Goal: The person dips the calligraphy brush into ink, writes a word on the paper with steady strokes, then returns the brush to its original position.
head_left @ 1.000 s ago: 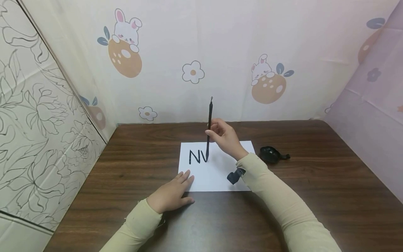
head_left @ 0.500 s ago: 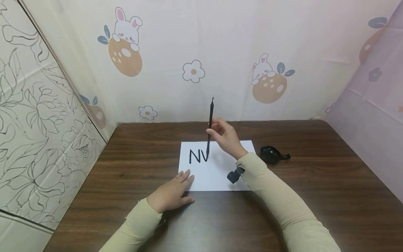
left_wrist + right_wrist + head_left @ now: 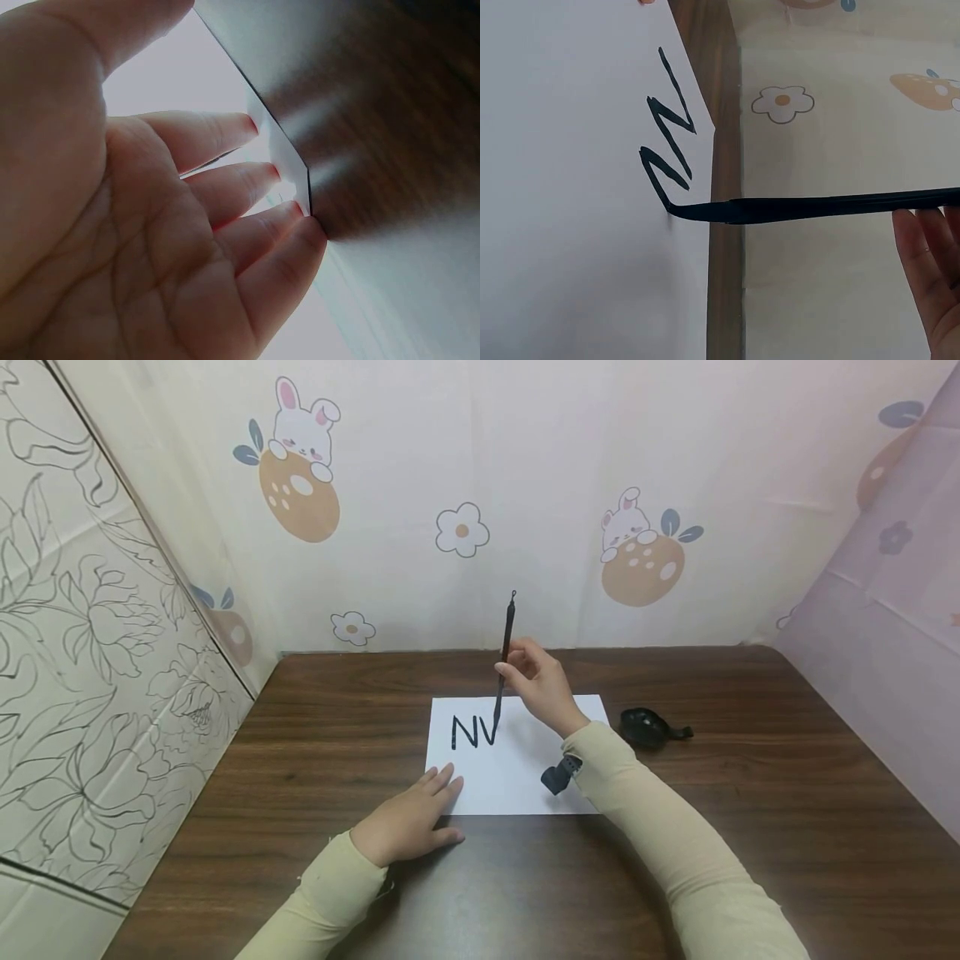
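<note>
My right hand pinches a dark writing brush by its handle, nearly upright over the white paper. In the right wrist view the bent tip of the brush meets the paper at the end of a black stroke. An N and a V-like mark in black stand on the paper's upper left. My left hand lies with spread fingers on the paper's lower left corner, thumb on the table. The left wrist view shows its palm and fingertips at the paper's edge.
To the right of the paper rests a black leaf-shaped ink dish with a short handle. The brown wooden table meets a patterned curtain at its back edge. A dark wrist camera hangs beneath my right wrist.
The brush tip has moved up and slightly right along the V's second stroke, and the brush leans a little more to the right. My left hand has stayed in place.
</note>
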Available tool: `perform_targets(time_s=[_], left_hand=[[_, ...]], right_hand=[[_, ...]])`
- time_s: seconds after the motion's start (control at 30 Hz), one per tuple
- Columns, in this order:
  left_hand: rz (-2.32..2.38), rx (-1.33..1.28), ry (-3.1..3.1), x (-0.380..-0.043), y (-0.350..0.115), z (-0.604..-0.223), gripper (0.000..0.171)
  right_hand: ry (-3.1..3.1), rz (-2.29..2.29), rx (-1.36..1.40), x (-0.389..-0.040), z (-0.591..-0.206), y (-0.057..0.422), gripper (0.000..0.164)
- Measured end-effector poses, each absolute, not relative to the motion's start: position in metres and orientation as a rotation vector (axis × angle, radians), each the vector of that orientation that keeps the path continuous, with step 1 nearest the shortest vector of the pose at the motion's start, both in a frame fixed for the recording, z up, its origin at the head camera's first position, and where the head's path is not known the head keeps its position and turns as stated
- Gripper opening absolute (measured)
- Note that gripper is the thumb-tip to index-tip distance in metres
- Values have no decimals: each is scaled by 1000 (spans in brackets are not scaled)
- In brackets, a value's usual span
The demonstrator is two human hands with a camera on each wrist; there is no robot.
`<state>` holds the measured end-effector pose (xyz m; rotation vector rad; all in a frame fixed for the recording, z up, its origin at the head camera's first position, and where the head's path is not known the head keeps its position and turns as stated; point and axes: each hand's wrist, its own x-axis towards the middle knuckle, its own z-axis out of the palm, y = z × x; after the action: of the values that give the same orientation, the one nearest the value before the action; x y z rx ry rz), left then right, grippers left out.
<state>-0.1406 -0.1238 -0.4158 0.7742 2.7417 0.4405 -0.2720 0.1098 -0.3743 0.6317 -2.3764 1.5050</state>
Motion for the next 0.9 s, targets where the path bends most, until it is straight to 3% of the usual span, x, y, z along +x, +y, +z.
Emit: perform_targets(time_s=[0.9], left_hand=[[416, 782, 2743, -140, -124, -417, 74]], right_hand=[[-2342, 1485, 592, -281, -378, 111, 28]])
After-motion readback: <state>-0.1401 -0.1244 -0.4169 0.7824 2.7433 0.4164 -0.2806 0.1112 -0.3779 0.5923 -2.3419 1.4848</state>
